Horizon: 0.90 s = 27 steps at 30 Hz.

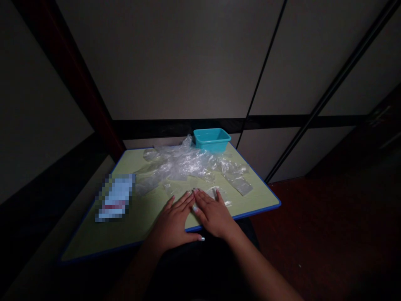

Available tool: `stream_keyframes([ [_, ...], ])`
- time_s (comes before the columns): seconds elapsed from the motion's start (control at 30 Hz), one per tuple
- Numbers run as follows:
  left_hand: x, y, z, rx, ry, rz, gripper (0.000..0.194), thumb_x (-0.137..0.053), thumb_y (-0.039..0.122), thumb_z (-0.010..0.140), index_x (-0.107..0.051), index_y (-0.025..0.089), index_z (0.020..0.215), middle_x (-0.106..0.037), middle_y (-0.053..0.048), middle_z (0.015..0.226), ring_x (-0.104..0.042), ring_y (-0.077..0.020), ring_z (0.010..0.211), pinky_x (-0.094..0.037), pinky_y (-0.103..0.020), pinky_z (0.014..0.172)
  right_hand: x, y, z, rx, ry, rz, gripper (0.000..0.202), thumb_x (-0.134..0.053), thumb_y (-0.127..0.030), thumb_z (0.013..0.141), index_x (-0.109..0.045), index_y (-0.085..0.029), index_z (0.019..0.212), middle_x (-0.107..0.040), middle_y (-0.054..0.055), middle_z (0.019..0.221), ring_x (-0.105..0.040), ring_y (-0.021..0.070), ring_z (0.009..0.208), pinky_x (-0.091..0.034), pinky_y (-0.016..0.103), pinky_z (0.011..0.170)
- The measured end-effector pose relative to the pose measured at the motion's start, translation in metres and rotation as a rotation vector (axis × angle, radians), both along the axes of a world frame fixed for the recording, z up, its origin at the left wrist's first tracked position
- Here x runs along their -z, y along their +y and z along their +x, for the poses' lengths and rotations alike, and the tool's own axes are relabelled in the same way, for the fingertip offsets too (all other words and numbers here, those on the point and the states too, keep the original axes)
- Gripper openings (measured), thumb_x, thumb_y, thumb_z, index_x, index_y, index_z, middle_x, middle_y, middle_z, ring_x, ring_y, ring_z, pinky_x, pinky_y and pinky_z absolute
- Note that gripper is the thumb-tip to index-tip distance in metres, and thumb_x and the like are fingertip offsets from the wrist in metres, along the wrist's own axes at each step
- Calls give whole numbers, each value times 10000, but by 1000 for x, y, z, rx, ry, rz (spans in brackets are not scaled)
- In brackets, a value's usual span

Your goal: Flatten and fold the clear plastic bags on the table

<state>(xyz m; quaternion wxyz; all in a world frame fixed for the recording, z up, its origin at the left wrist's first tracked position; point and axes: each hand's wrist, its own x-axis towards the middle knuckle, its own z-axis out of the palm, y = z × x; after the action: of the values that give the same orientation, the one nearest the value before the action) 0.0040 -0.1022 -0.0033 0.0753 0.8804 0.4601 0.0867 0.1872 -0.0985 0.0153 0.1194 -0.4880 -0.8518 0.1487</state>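
Both hands lie palm down near the front edge of a small table, fingertips close together. My left hand [175, 221] is stretched out with its thumb apart from the fingers. Beside it, my right hand [215, 213] also rests with fingers extended, on or over a clear plastic bag [216, 192] that shows partly past the fingers. Just beyond the fingertips spreads a loose heap of crumpled clear plastic bags [188, 162]. One flat bag [239, 184] sticks out of the heap to the right. What lies under my palms is hidden.
A turquoise plastic basket [211, 140] stands at the table's back edge, behind the bags. At the left lies a blurred-out white and light blue packet [115, 196]. The pale yellow-green table [103, 242] has a blue rim. Cabinet panels [175, 62] rise directly behind it.
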Motion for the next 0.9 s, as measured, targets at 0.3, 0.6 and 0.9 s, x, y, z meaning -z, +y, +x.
stream_keyframes([
  [0.3,0,0,0,5,-1,-20,1033,-643,692,656,-266,197,1481,-265,-113,1544,-225,-289,1428,-116,-502,1157,4,12,17,165,-108,-9,578,-228,-442,983,-213,-169,1492,-229,78,1545,-202,194,1430,-61,578,1136],
  [0.6,3,0,-2,3,-14,-1,1062,-638,711,644,-237,209,1491,-260,-117,1548,-232,-294,1425,-116,-485,1158,6,13,21,230,-158,-1,604,-233,-450,977,-212,-139,1494,-201,91,1551,-162,204,1441,-71,565,1137],
  [0.9,1,-1,0,6,-17,-8,1047,-624,710,658,-234,212,1492,-267,-112,1546,-237,-297,1423,-104,-497,1156,9,13,21,233,-179,26,621,-236,-460,972,-208,-128,1496,-189,82,1556,-130,236,1446,-87,562,1138],
])
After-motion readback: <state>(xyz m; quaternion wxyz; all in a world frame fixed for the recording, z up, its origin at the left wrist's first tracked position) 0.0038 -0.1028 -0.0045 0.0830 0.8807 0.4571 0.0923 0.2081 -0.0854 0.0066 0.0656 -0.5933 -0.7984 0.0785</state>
